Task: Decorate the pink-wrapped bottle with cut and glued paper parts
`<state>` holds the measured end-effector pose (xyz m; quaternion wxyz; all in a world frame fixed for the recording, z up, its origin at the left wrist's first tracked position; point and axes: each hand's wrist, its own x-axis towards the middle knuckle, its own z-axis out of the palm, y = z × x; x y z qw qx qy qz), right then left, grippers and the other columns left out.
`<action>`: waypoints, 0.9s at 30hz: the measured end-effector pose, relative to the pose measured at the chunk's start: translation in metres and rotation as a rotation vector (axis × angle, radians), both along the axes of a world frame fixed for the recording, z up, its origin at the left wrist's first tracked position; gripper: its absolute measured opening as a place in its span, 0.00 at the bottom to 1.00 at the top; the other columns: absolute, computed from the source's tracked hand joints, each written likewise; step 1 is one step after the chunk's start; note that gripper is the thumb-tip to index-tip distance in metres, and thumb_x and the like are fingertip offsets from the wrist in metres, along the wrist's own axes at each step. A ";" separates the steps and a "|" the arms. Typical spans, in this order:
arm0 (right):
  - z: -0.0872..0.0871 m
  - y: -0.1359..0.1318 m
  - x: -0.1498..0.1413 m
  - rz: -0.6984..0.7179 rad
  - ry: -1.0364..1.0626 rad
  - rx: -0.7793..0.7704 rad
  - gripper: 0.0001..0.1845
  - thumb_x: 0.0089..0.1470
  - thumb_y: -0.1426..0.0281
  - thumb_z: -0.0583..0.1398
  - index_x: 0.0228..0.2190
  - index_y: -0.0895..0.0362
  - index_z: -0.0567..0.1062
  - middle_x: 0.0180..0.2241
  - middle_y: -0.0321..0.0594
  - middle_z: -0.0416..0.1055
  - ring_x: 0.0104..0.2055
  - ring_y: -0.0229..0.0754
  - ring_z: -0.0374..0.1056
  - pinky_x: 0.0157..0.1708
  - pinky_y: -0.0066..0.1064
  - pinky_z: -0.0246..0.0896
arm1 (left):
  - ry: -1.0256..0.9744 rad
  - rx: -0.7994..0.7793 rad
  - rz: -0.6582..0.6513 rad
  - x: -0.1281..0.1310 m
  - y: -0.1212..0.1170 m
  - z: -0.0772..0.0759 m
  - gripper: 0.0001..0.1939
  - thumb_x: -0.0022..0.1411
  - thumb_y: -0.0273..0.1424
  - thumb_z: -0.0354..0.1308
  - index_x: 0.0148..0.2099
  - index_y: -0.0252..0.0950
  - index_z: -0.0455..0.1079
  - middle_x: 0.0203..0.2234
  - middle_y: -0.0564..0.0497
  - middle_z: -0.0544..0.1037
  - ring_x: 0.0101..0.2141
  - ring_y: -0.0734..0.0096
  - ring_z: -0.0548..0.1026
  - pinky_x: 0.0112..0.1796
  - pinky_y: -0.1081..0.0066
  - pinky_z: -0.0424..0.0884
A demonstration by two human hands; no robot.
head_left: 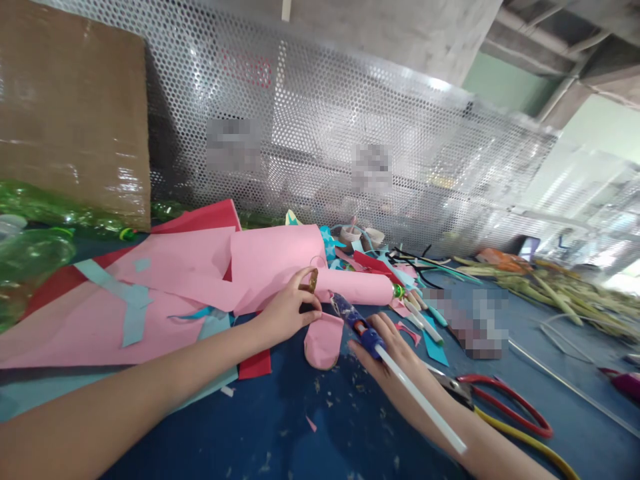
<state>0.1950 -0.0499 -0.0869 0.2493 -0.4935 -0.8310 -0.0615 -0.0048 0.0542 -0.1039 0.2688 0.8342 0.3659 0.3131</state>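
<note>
A pink paper-wrapped bottle lies on its side, its narrower pink end finishing at a green cap. My left hand is at its near side, fingers curled around a small curved brown piece. Just under my left fingertips is a rounded pink piece with a thin brown edge. My right hand grips a dark blue glue gun, whose tip points at the bottle close to my left fingers. A long white glue stick sticks out of its back.
Pink sheets and light-blue strips spread out on the left. Scissors with red and yellow handles lie at right. Green bottles and a cardboard sheet stand at far left. A perforated metal panel runs behind.
</note>
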 end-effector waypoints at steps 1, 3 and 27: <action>-0.001 0.001 -0.002 -0.002 0.037 -0.020 0.08 0.59 0.71 0.52 0.34 0.52 0.70 0.33 0.43 0.66 0.36 0.47 0.68 0.34 0.39 0.71 | -0.005 0.003 -0.003 0.000 0.000 -0.001 0.03 0.54 0.26 0.61 0.31 0.37 0.76 0.63 0.48 0.51 0.54 0.55 0.67 0.57 0.56 0.60; -0.005 0.002 -0.006 -0.019 0.110 -0.075 0.04 0.58 0.71 0.53 0.35 0.53 0.67 0.33 0.41 0.65 0.35 0.45 0.67 0.33 0.39 0.71 | -0.014 0.008 -0.011 0.000 0.001 -0.001 0.03 0.54 0.25 0.60 0.30 0.36 0.75 0.63 0.48 0.51 0.52 0.57 0.70 0.55 0.57 0.63; -0.015 0.001 -0.011 -0.078 0.165 -0.158 0.08 0.57 0.76 0.54 0.34 0.53 0.58 0.33 0.37 0.58 0.31 0.43 0.64 0.31 0.36 0.65 | 0.049 0.053 0.034 0.000 -0.001 0.004 0.02 0.53 0.25 0.61 0.29 0.35 0.75 0.63 0.46 0.53 0.50 0.56 0.71 0.54 0.58 0.66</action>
